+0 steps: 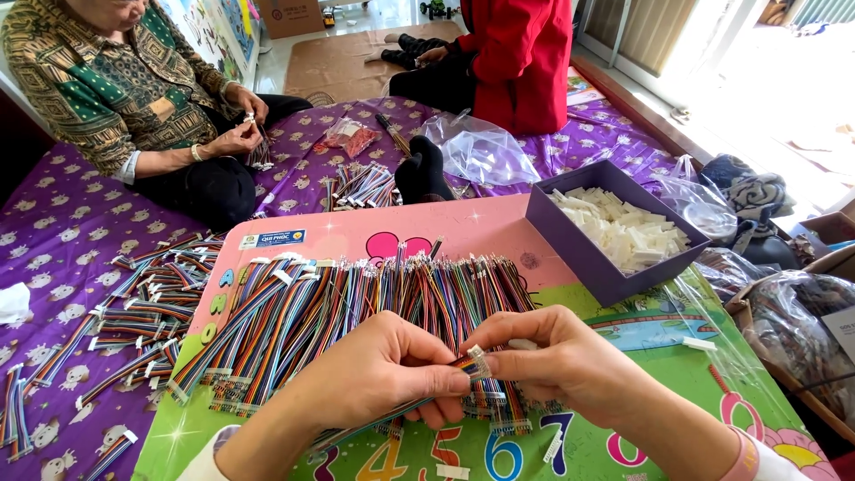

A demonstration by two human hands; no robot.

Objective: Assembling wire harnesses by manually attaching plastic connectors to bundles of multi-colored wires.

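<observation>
Cable [454, 365] with white connector [479, 359] sits low in the frame's centre, pinched between both hands: left hand [378, 374] grips the coloured wires, right hand [557, 361] grips the connector end, above the wire pile [356, 312].

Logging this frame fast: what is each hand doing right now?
Left hand: closed, pinching a multicoloured ribbon cable.
Right hand: closed, fingertips gripping the small white connector at that cable's end.

Multicoloured ribbon cable [427, 392] with white connector [479, 361], pinched between both hands.
</observation>
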